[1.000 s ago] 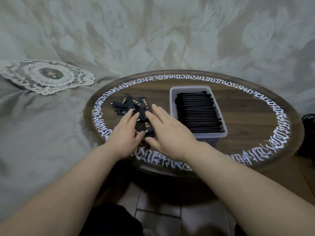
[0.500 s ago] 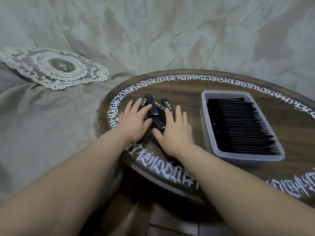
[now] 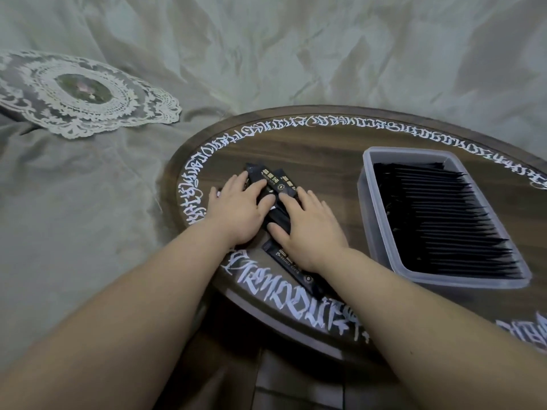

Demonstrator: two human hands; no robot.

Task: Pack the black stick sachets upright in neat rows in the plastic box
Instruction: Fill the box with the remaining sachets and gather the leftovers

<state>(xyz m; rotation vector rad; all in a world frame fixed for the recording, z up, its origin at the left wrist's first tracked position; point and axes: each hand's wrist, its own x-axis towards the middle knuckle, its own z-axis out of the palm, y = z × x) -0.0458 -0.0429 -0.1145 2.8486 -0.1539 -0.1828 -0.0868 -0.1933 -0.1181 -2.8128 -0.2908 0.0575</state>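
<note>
1. Loose pile of black stick sachets flat on the round wooden worktop, left of the plastic box. Long axes mostly running from near edge toward far edge, slightly fanned; printed ends pointing away.
2. One stray sachet nearer the worktop's front rim, lying diagonal, partly under the right wrist.
3. Left hand laid palm-down on the pile's left side, fingers straight, pressing, nothing gripped.
4. Right hand laid palm-down on the pile's right side, fingers extended, thumb against the sachets; nothing gripped.
5. Box nearly full: sachets standing on edge in a tight row, top edges up, long axes across the box.
6. White script lettering circling the worktop rim.
7. Crumpled grey-green cloth around and behind; lace doily far left. Tiled floor below.
</note>
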